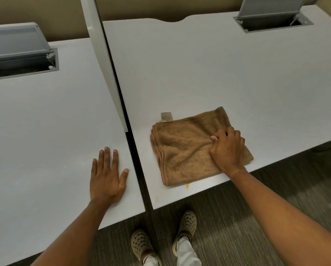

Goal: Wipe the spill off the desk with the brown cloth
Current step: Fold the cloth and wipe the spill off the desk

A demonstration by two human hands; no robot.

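A folded brown cloth (pixel 183 150) lies flat near the front edge of the right white desk (pixel 208 73). My right hand (pixel 227 148) rests on the cloth's right side, fingers curled and pinching a fold of it. A small yellow spill spot (pixel 187 186) shows on the desk just in front of the cloth's near edge, and a fainter yellow mark (pixel 156 198) sits near the front left corner. My left hand (pixel 107 177) lies flat, fingers spread, on the left white desk (pixel 45 121), holding nothing.
A white divider panel (pixel 105 60) and a dark gap separate the two desks. Each desk has a grey cable hatch with its lid raised, one at the back right (pixel 272 20) and one at the far left (pixel 20 60). My feet stand on grey carpet (pixel 228 227) below.
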